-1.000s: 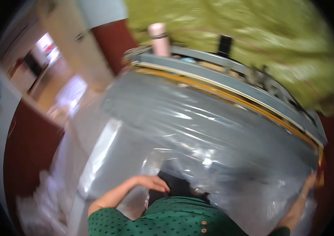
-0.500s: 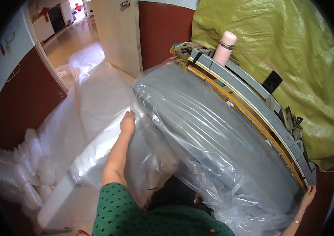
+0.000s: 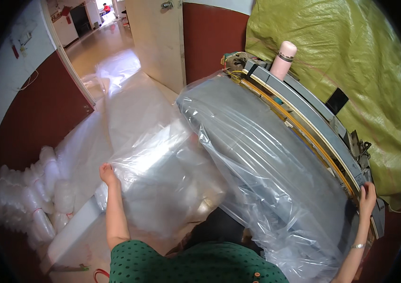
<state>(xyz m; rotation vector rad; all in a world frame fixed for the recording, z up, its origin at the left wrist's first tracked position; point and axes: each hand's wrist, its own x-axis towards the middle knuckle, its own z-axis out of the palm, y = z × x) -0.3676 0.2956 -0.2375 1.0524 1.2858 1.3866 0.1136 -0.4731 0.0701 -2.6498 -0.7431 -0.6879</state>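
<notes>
My left hand (image 3: 108, 173) is closed on the edge of a wide sheet of clear plastic film (image 3: 158, 174), left of my body. The sheet is pulled out over a low pale block. At the right, my right hand (image 3: 367, 200) has its fingers bent round the near end of a long grey bar (image 3: 313, 115) on a bench machine. An orange-brown strip (image 3: 295, 129) runs along the bar. In front of it, more clear film (image 3: 247, 141) covers the machine's grey tabletop, its near part crumpled into folds.
Bundled rolls of clear plastic (image 3: 37, 203) lie at the left by a red-and-white wall. A pink bottle (image 3: 283, 60) and a black phone (image 3: 337, 101) are behind the bar, before a yellow-green woven sheet (image 3: 323, 42). An open door (image 3: 155, 42) stands at the back.
My left hand has moved left and nearer to me, drawing the film with it. My right hand has shifted farther up along the bar's end. The view has turned slightly left.
</notes>
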